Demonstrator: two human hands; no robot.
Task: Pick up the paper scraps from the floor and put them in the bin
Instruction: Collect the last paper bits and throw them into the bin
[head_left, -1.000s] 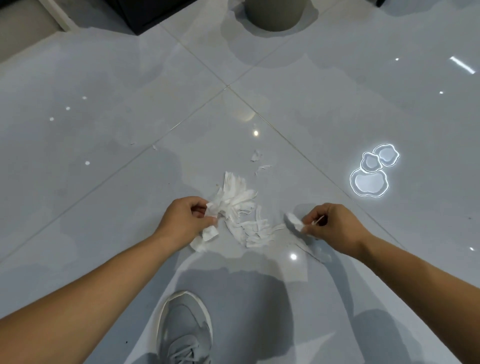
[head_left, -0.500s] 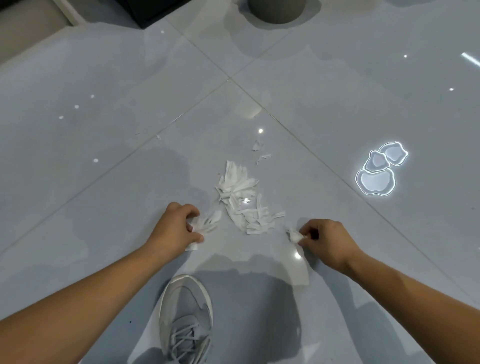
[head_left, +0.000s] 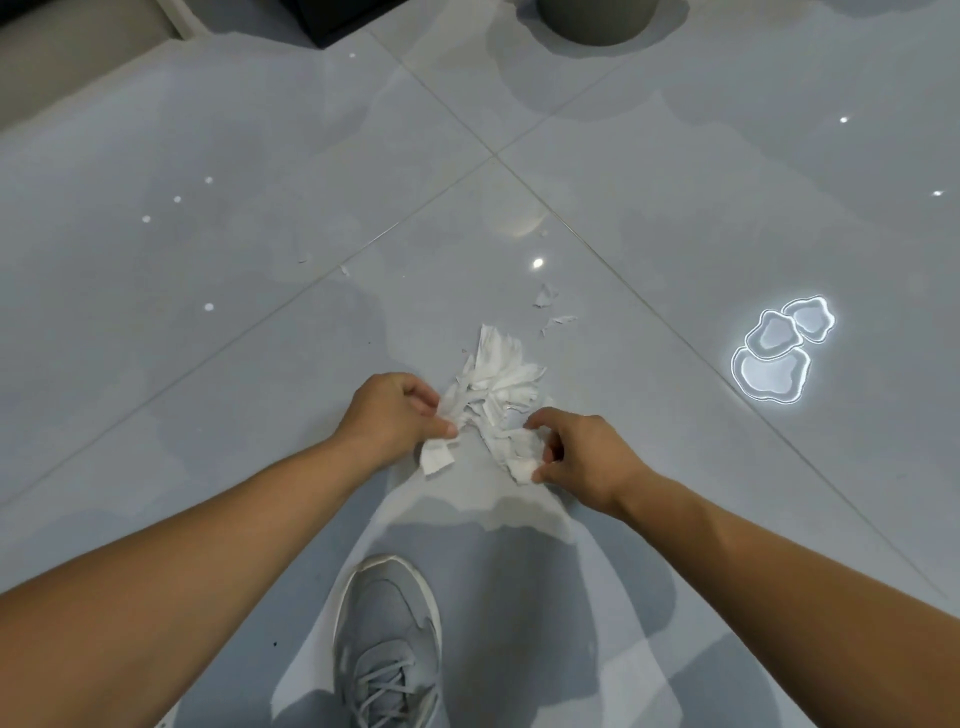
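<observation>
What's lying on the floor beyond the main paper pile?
Beyond the paper pile lie two small scraps, and further off the bin. Both hands cover the pile's near edge, hiding any scraps there.

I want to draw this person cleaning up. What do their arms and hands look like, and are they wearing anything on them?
Both arms are bare all the way to the frame edge: no sleeves show. The left hand and the right hand have no gloves, rings, watch or bracelets that I can see. One grey lace-up sneaker with a white sole shows below.
</observation>
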